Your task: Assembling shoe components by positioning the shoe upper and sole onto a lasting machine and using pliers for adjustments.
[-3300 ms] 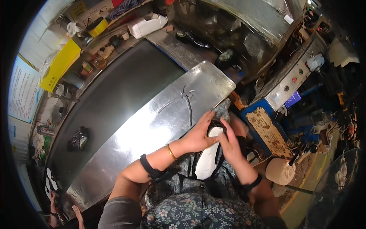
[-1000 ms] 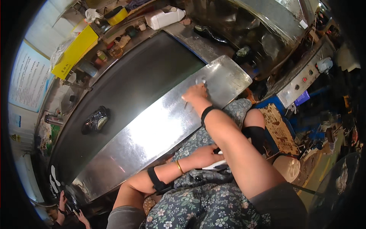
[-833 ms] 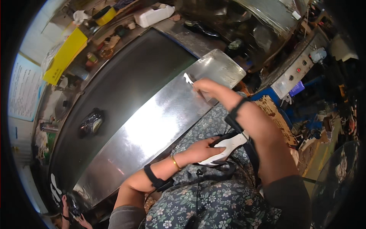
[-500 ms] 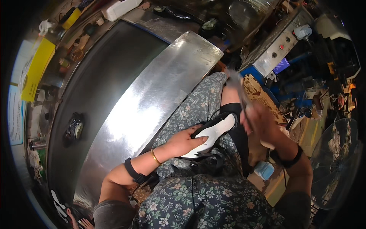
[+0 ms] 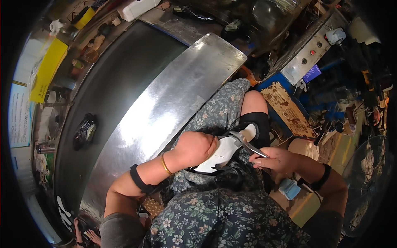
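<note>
A half-made shoe [image 5: 221,153] lies bottom up across my lap, its white insole showing with black upper material around the edge. My left hand [image 5: 196,148] is curled into a fist on the shoe's left edge; its fingertips are partly hidden. My right hand [image 5: 273,160] grips the handle of steel pincers [image 5: 251,149]. The head of the pincers rests across the insole near the far end, where the jaws meet the left rim of the shoe. A dark floral apron [image 5: 223,215] covers my lap beneath the shoe.
To the left, a shiny metal ledge [image 5: 165,103] borders a dark conveyor belt [image 5: 111,82] carrying a black shoe [image 5: 85,131]. Another person's hands [image 5: 89,236] show at lower left. A blue-white block [image 5: 289,189], a wire fan guard [image 5: 368,186] and a button panel [image 5: 310,51] are on the right.
My right hand has come down and left, bringing the pincers from a raised, blurred position onto the shoe. My left hand has closed from an open-thumbed hold on the insole into a fist.
</note>
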The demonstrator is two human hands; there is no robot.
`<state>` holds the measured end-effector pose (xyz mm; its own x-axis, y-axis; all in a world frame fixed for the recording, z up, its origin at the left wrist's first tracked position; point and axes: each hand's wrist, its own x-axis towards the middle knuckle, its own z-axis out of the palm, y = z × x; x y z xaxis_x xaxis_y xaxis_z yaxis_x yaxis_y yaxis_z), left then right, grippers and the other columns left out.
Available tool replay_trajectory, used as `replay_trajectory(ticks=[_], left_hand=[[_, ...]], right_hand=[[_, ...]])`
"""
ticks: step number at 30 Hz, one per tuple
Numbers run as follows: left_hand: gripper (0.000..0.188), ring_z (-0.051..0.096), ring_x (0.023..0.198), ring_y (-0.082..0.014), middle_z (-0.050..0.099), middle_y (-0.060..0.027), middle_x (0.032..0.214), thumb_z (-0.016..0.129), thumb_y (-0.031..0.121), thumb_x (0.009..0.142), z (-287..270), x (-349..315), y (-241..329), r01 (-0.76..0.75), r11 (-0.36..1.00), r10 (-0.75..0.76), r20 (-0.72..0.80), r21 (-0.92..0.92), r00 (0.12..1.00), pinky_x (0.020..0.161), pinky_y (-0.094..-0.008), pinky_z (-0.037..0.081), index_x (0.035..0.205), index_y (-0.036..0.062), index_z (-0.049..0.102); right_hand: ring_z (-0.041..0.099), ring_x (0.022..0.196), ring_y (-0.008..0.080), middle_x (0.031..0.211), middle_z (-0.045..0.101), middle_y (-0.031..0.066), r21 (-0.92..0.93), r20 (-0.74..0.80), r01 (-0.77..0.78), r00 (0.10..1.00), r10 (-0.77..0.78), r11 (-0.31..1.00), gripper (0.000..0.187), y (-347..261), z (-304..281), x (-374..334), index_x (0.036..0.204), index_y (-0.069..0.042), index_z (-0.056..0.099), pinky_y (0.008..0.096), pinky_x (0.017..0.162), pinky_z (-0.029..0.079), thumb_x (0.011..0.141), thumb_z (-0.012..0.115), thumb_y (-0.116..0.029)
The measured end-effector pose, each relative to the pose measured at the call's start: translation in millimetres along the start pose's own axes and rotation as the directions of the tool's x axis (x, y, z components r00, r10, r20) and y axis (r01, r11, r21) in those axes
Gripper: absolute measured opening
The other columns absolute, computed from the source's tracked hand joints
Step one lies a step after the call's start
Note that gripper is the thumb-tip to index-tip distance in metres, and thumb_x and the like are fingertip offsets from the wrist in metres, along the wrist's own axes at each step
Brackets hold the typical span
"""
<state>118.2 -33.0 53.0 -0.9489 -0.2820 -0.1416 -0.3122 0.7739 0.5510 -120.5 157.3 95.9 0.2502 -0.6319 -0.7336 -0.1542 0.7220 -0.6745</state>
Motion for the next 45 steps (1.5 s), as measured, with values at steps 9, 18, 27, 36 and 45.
replay_trajectory(ticks=[9,18,27,36,45], left_hand=[[0.038,0.056,0.046,-0.0345,0.057,-0.0147,0.054,0.05,0.028,0.096,4.9,-6.2,23.8,0.077,0.995,-0.091,-0.226,-0.069,0.97,0.043,-0.0436,0.046,0.068,0.0055,0.063],[0.065,0.068,0.083,-0.0376,0.068,-0.0221,0.085,0.055,0.055,0.091,16.4,-9.2,12.5,0.47,0.683,-0.442,0.196,-0.559,0.875,0.073,-0.0411,0.053,0.134,0.0065,0.053],[0.065,0.054,0.123,-0.034,0.052,-0.0206,0.137,0.052,0.047,0.097,40.1,1.0,-19.4,0.38,0.68,-0.247,0.292,-0.628,0.924,0.102,-0.0336,0.042,0.145,0.007,0.038],[0.094,0.05,0.126,-0.0219,0.037,-0.0167,0.149,0.065,0.028,0.091,19.6,31.5,-19.0,0.761,-0.263,0.212,0.734,-0.593,0.645,0.101,-0.0363,0.044,0.155,0.0092,-0.001],[0.098,0.043,0.132,-0.0274,0.041,-0.0205,0.146,0.066,0.045,0.089,35.8,41.9,15.4,0.722,0.287,-0.248,0.679,-0.63,0.691,0.109,-0.0372,0.035,0.154,0.0036,0.007]], right_hand=[[0.06,0.085,0.0104,0.098,0.064,0.0061,-0.019,0.293,-0.181,0.939,0.178,0.983,0.035,-36.6,-35.6,7.7,0.116,-0.002,0.058,0.0258,0.075,0.048,0.1,0.05,-0.032],[0.057,0.059,0.0137,0.063,0.056,0.0074,-0.397,0.291,0.088,0.956,0.035,0.913,0.034,-30.3,-40.6,53.2,0.087,0.001,0.054,0.033,0.055,0.045,0.098,0.057,-0.032],[0.06,0.088,0.0444,0.089,0.063,0.0238,-0.49,-0.053,0.291,0.931,-0.362,0.822,0.029,42.1,-10.1,73.0,0.092,0.002,0.056,0.0454,0.073,0.048,0.091,0.065,-0.026],[0.06,0.081,0.0408,0.083,0.059,0.0191,-0.591,-0.206,0.327,0.823,-0.53,0.737,0.028,76.0,15.7,58.2,0.086,-0.002,0.054,0.0461,0.069,0.048,0.087,0.068,-0.026],[0.062,0.077,0.0353,0.085,0.058,0.0155,-0.762,-0.247,0.315,0.667,-0.703,0.566,0.019,74.2,38.2,22.9,0.087,-0.003,0.055,0.0429,0.067,0.051,0.086,0.067,-0.018]])
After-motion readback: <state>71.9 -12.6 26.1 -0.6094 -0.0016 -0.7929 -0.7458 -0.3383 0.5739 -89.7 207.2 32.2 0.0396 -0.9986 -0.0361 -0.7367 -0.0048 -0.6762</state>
